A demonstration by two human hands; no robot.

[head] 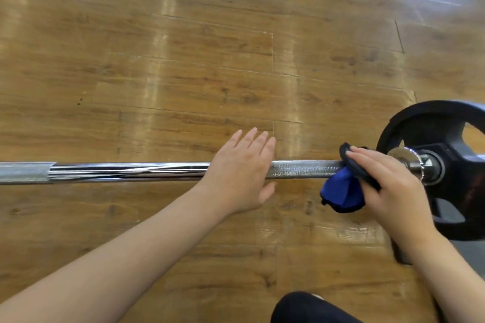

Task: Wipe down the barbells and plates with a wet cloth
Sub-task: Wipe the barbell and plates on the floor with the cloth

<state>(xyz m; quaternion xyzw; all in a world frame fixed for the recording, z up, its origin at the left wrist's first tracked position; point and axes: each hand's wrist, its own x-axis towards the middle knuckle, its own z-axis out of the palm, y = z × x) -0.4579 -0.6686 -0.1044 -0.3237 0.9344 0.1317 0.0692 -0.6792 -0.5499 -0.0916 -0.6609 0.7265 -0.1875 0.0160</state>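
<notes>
Barbell (pixel 301 169) is laid on the wooden floor (pixel 183 60), long axis running left to right, its sleeved end pointed right into a black plate (pixel 451 139). Blue cloth (pixel 341 189) is wrapped over the knurled shaft just beside the plate and gripped by the right hand (pixel 388 183), fingers curled. The left hand (pixel 241 168) is rested flat across the bar mid-shaft, fingers straight and close together. A dark-clad knee (pixel 309 309) is seen at the floor's near edge.

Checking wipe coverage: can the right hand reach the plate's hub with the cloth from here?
Probably yes. The right hand holds the cloth on the bar right beside the plate; nothing lies between them.
</notes>
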